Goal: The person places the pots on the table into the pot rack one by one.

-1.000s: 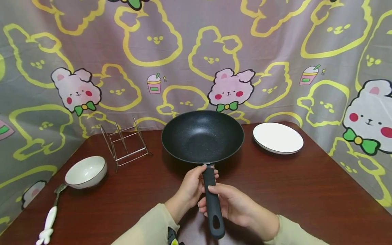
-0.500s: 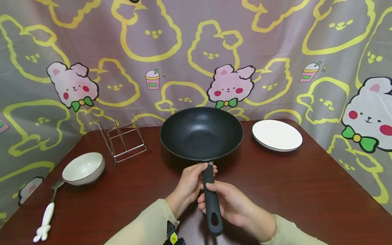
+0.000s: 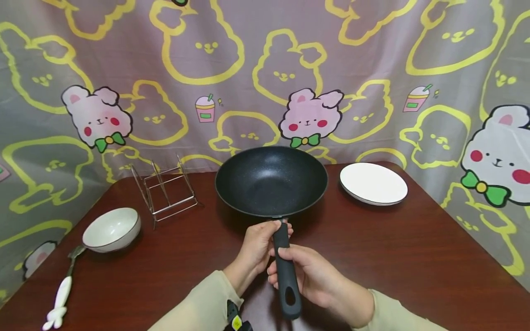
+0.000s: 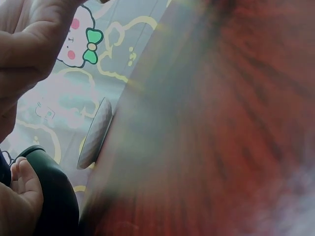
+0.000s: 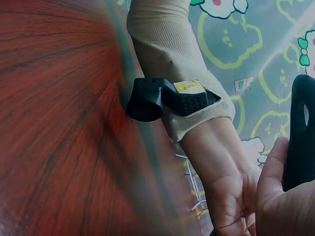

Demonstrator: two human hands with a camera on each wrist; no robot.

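Observation:
A black wok (image 3: 271,184) with a long dark handle (image 3: 286,276) is in the middle of the head view, its bowl facing up. My left hand (image 3: 256,243) grips the handle close to the bowl, thumb along its top edge. Lower down, my right hand (image 3: 319,276) holds the same handle, with its thumb on top and its fingertips showing on the far side. In the left wrist view the dark side of the wok (image 4: 51,191) shows past the fingers. The handle end (image 5: 301,123) appears at the right edge of the right wrist view.
A white plate (image 3: 374,184) lies at the back right. To the left stand a wire rack (image 3: 174,209) and a white bowl (image 3: 112,230). A fork with a white rabbit-shaped handle (image 3: 62,294) lies below the bowl on the brown table (image 3: 406,276). A patterned curtain (image 3: 248,59) hangs behind.
The whole scene has shifted slightly up and left in the head view. Both hands keep their grip on the wok handle, and nothing else has visibly moved.

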